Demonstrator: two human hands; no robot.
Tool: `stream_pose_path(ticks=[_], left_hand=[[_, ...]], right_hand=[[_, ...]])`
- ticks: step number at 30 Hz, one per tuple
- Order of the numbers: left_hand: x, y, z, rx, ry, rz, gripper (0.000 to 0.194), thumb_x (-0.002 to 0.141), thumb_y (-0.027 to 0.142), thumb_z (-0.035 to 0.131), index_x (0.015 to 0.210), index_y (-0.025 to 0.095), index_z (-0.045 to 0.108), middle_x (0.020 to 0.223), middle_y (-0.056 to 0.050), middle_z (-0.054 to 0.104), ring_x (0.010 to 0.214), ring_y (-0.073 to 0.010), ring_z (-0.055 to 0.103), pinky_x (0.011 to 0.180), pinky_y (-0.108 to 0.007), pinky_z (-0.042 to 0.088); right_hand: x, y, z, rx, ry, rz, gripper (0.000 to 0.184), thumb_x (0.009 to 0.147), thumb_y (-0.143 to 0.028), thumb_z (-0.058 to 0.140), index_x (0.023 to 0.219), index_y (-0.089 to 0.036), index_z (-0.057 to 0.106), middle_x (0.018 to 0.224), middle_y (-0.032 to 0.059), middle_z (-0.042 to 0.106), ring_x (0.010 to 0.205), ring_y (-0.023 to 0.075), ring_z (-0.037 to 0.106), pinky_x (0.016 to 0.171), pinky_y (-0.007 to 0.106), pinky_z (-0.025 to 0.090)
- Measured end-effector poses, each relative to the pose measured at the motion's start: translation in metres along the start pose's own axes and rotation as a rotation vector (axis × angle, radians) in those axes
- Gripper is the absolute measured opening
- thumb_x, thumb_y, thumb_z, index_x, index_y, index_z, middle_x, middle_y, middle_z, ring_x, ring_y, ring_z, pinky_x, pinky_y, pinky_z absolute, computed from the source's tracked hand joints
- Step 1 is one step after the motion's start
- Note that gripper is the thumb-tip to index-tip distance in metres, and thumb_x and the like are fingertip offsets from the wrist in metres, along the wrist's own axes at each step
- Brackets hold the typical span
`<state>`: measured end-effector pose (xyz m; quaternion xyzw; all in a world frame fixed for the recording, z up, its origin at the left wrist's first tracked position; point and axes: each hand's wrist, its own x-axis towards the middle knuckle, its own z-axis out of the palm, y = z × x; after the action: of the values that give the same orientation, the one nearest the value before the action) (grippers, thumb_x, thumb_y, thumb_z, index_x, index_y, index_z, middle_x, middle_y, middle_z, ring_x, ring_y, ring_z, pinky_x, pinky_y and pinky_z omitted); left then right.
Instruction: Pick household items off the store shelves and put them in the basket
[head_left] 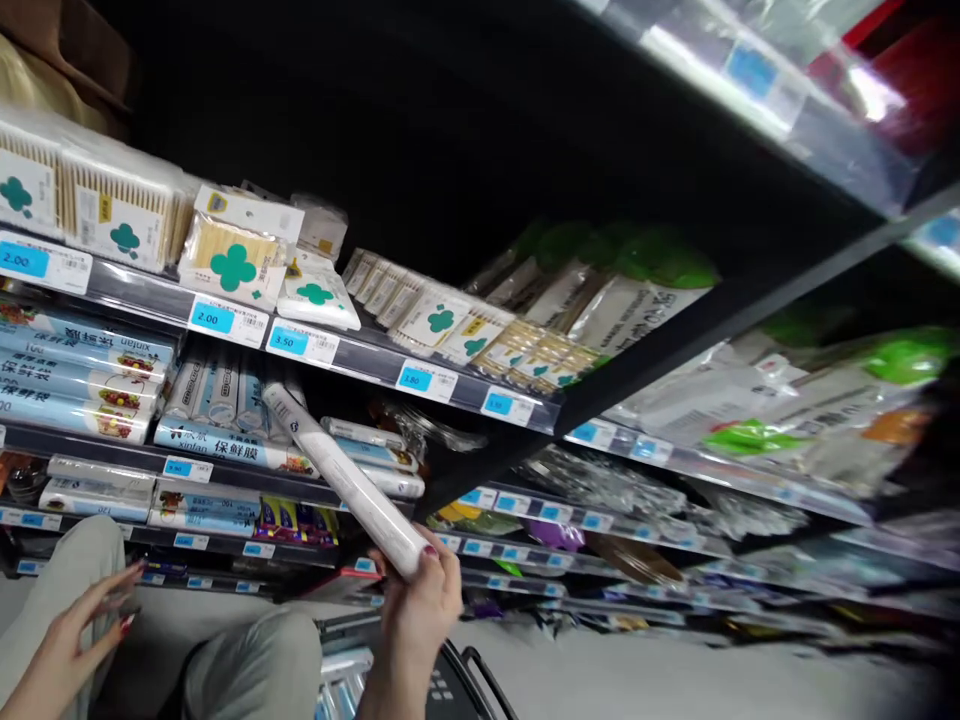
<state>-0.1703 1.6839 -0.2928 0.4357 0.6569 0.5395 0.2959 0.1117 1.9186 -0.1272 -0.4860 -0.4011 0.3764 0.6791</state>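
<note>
My right hand (421, 600) grips the lower end of a long white roll (356, 485), which looks like wrapped cling film. The roll slants up and left, its far end in front of the shelf among several upended rolls (217, 385). My left hand (82, 620) hangs near my knee with fingers apart and nothing in it. Below the upended rolls lies a blue and white cling film roll (232, 448). Blue roll packs (90, 375) are stacked to its left.
A black basket (450, 670) with blue and white packs (345, 685) stands by my knees. The shelf above holds cotton swab packs (232, 255) and green-topped bags (637, 290). A dark post (637, 360) divides the shelving. Blue price tags (214, 318) line the shelf edges.
</note>
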Motion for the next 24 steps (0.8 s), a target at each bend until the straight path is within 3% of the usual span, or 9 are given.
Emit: stream_pose_path(ticks=[4, 7, 11, 15, 19, 24], left_hand=[[0.048, 0.099, -0.003, -0.253, -0.145, 0.002, 0.051, 0.088, 0.038, 0.057, 0.138, 0.032, 0.046, 0.139, -0.012, 0.054, 0.117, -0.0271, 0.059, 0.097, -0.041, 0.052], [0.071, 0.138, 0.006, -0.387, -0.227, -0.005, 0.069, 0.084, 0.043, 0.064, 0.145, 0.026, 0.034, 0.146, -0.019, 0.043, 0.109, -0.0267, 0.062, 0.087, -0.039, 0.057], [0.078, 0.155, 0.019, -0.437, -0.27, -0.025, 0.089, 0.078, 0.037, 0.073, 0.149, 0.031, 0.02, 0.154, -0.016, 0.031, 0.113, -0.0247, 0.059, 0.084, -0.033, 0.057], [0.068, 0.163, 0.024, -0.44, -0.244, 0.016, 0.074, 0.067, 0.028, 0.082, 0.133, 0.023, 0.048, 0.13, -0.014, 0.06, 0.105, -0.0247, 0.064, 0.08, -0.029, 0.057], [0.058, 0.165, 0.022, -0.457, -0.162, 0.098, 0.058, 0.058, 0.023, 0.087, 0.11, 0.021, 0.062, 0.108, -0.01, 0.072, 0.092, -0.023, 0.07, 0.07, -0.023, 0.057], [0.053, 0.159, 0.009, -0.434, -0.239, 0.157, 0.048, 0.06, 0.012, 0.085, 0.102, 0.024, 0.064, 0.106, -0.006, 0.074, 0.096, -0.021, 0.07, 0.076, -0.022, 0.056]], right_hand=[[-0.035, -0.001, -0.052, 0.045, 0.077, 0.058, 0.031, 0.074, -0.044, 0.056, 0.091, -0.018, 0.056, 0.079, 0.0009, 0.059, 0.053, 0.0118, 0.053, 0.041, 0.02, 0.039], [-0.049, 0.003, -0.081, 0.033, 0.025, 0.167, 0.034, 0.074, -0.049, 0.057, 0.091, -0.019, 0.058, 0.072, -0.0004, 0.059, 0.048, 0.0123, 0.051, 0.04, 0.023, 0.042], [-0.056, 0.009, -0.102, 0.043, -0.011, 0.306, 0.034, 0.071, -0.049, 0.06, 0.087, -0.019, 0.059, 0.063, -0.0015, 0.057, 0.042, 0.0113, 0.045, 0.036, 0.023, 0.037], [-0.057, 0.008, -0.105, 0.108, 0.036, 0.401, 0.035, 0.064, -0.049, 0.063, 0.083, -0.019, 0.061, 0.067, 0.0011, 0.06, 0.047, 0.0137, 0.051, 0.037, 0.023, 0.038], [-0.054, 0.004, -0.107, 0.128, -0.021, 0.321, 0.033, 0.067, -0.05, 0.06, 0.082, -0.022, 0.06, 0.076, 0.004, 0.065, 0.065, 0.0212, 0.063, 0.051, 0.031, 0.05], [-0.057, -0.003, -0.108, 0.173, -0.126, 0.143, 0.032, 0.069, -0.049, 0.062, 0.088, -0.023, 0.062, 0.092, 0.0063, 0.068, 0.088, 0.026, 0.064, 0.071, 0.039, 0.051]])
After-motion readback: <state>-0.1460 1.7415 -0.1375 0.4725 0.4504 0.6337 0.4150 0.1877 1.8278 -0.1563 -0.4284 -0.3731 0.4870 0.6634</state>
